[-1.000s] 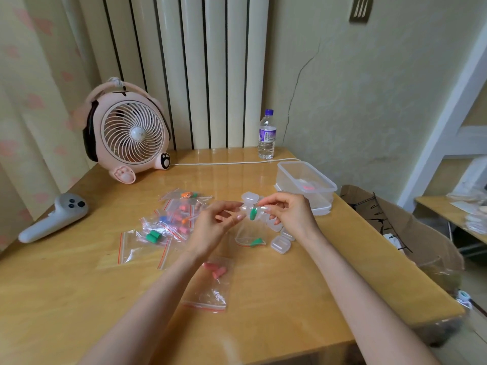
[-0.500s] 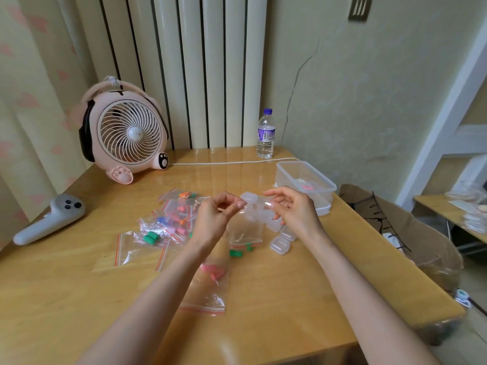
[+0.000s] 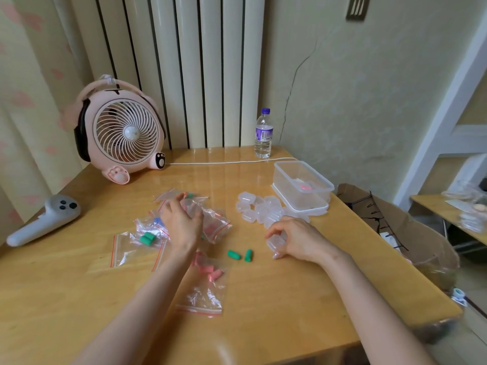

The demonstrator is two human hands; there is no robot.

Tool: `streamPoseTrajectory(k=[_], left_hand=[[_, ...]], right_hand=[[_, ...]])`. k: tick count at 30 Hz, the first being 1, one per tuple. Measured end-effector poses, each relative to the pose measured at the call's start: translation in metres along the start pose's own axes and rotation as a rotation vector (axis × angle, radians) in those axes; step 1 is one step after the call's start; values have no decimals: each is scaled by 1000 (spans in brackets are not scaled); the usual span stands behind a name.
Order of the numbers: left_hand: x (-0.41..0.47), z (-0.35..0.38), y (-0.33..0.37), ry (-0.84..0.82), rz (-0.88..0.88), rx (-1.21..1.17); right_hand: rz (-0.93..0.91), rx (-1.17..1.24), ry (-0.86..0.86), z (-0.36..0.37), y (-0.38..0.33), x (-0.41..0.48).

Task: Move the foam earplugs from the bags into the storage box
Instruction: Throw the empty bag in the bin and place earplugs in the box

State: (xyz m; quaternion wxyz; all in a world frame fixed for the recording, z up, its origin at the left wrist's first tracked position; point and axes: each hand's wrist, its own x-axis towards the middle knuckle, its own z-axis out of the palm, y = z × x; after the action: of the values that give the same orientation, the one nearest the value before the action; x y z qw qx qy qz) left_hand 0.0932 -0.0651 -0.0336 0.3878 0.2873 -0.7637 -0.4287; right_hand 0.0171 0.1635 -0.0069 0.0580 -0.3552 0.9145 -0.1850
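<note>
Two loose green foam earplugs (image 3: 234, 255) lie on the wooden table (image 3: 276, 299) between my hands. My left hand (image 3: 181, 222) rests palm down with fingers apart on a pile of small zip bags (image 3: 213, 225) holding coloured earplugs. My right hand (image 3: 300, 239) pinches a small clear plastic case (image 3: 275, 243) just right of the green earplugs. One bag of green earplugs (image 3: 146, 238) lies left of my left wrist, and a bag of pink earplugs (image 3: 208, 280) sits beside my left forearm. The clear storage box (image 3: 320, 180) stands at the right, with something pink inside.
A cluster of small clear cases (image 3: 259, 209) lies between my right hand and the storage box. A pink fan (image 3: 121, 135), its white cable (image 3: 224, 162) and a water bottle (image 3: 263, 134) stand at the back. A grey controller (image 3: 44, 222) lies at left. The table's right edge drops to a cardboard box (image 3: 395, 227).
The bag held up between both hands is gone and two green earplugs now lie on the table. My left hand moved left onto the bag pile; my right hand dropped onto a small clear case.
</note>
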Motion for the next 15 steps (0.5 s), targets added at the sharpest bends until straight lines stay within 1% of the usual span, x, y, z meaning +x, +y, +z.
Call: streamPoseTrajectory(k=[2, 3, 4, 5, 7, 9, 11, 13, 15], left_hand=[[-6, -1, 1, 19, 176, 54], [-8, -1, 3, -5, 262, 47], [-11, 0, 6, -69, 328, 18], [-14, 0, 10, -170, 347, -30], [-24, 0, 19, -405, 284, -120], [-31, 3, 24, -568, 242, -181], [-35, 5, 24, -624, 198, -246], [-37, 5, 24, -620, 142, -304], [-37, 5, 23, -613, 106, -336]], right_hand=[[-5, 141, 85, 0, -5, 2], [-9, 256, 117, 1, -8, 3], [-15, 390, 129, 1, -13, 5], [-26, 526, 121, 2, -17, 5], [-62, 752, 107, 4, -25, 7], [-94, 891, 106, 7, -32, 9], [-121, 951, 106, 12, -38, 12], [-158, 977, 124, 20, -40, 14], [-197, 933, 177, 26, -42, 16]])
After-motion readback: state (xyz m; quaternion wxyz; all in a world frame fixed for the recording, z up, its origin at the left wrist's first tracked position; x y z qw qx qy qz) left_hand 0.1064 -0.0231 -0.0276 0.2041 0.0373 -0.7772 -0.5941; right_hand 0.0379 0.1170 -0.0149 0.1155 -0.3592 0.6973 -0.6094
